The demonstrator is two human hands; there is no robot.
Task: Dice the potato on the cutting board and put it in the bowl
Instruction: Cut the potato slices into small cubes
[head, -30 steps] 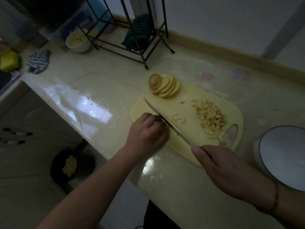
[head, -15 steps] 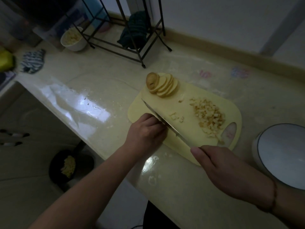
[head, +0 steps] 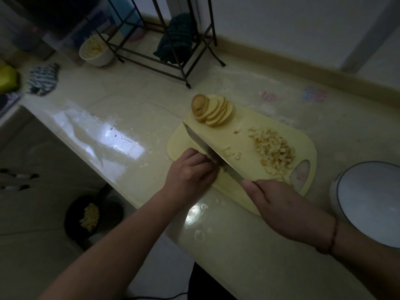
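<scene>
Dim light is blurring fine detail. Round potato slices are leaning in a fanned row at the far end of the pale yellow cutting board, beside a heap of small cubes. The left hand, fingers curled, is hiding whatever it is pressing down. The right hand is gripping the knife, covering its handle. A smooth white bowl is sitting cut off at right on the glossy surface.

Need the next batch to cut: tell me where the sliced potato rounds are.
In the head view, the sliced potato rounds lie fanned at the far left corner of the cutting board, beyond the knife tip and left of the diced pile.
</scene>
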